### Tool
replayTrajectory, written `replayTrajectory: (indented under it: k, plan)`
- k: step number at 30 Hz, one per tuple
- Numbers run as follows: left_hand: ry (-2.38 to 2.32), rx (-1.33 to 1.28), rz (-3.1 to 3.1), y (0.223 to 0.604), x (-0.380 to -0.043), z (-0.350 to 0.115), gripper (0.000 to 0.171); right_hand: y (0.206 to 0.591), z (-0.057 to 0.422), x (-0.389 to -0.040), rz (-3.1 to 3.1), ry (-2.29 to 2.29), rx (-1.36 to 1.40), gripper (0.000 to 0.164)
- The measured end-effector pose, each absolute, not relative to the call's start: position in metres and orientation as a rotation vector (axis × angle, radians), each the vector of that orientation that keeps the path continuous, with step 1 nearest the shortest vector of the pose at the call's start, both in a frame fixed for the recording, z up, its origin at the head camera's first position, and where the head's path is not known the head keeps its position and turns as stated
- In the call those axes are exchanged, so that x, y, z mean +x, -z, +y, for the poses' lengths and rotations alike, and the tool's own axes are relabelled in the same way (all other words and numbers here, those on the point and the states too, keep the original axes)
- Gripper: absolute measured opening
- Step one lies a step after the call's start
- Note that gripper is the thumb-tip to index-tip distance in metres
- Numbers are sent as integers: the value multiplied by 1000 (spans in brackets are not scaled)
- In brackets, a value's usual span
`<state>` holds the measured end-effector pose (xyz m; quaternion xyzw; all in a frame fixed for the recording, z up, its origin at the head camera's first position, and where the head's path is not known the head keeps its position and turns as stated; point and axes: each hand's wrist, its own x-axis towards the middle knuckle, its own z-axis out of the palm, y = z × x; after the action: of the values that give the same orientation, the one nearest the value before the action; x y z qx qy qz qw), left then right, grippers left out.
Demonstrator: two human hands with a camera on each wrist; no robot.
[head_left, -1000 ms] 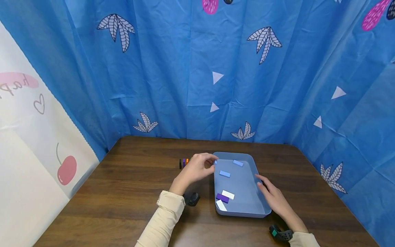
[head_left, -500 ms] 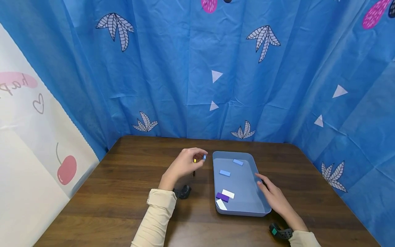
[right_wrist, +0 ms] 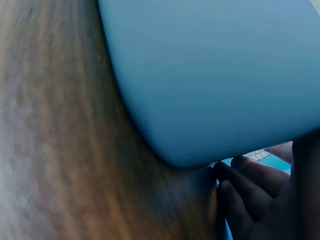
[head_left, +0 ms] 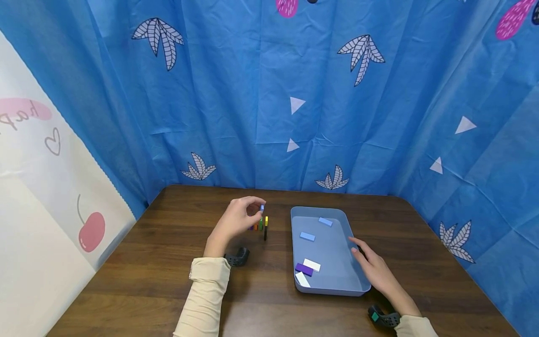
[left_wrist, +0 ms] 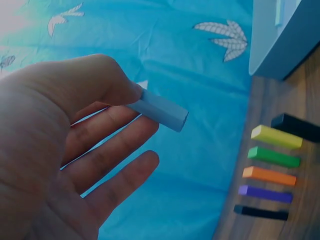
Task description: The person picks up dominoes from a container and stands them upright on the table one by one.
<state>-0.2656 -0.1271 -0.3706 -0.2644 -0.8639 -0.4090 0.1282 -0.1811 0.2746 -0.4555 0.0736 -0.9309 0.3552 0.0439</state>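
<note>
Head view: the left hand (head_left: 237,217), pinching a light-blue block (head_left: 262,208), is moving from the tray (head_left: 337,255) towards coloured blocks (head_left: 260,224) below frame centre, advancing the transfer.

We see tray (head_left: 338,255) on desk (head_left: 189,206), right of block row (left_wrist: 270,176); extra block (left_wrist: 297,128) before row's right end. In tray: two blocks (head_left: 307,237) toward back, three blocks (head_left: 304,269) in near left corner. Held block (left_wrist: 161,111) in left grip (head_left: 236,216) near row; right grip (head_left: 375,270) at tray's right wall. Curtain (head_left: 261,117) behind desk.

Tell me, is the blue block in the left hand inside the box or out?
Out: the left hand pinches the blue block, left of the box.
</note>
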Motion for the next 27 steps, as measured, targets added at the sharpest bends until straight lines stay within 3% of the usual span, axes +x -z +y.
replayTrajectory:
  k: [27]
  plan:
    - [1306,-513,-2495,390,-277,-159,26,455,276,-181,-2847,-1084,223,52]
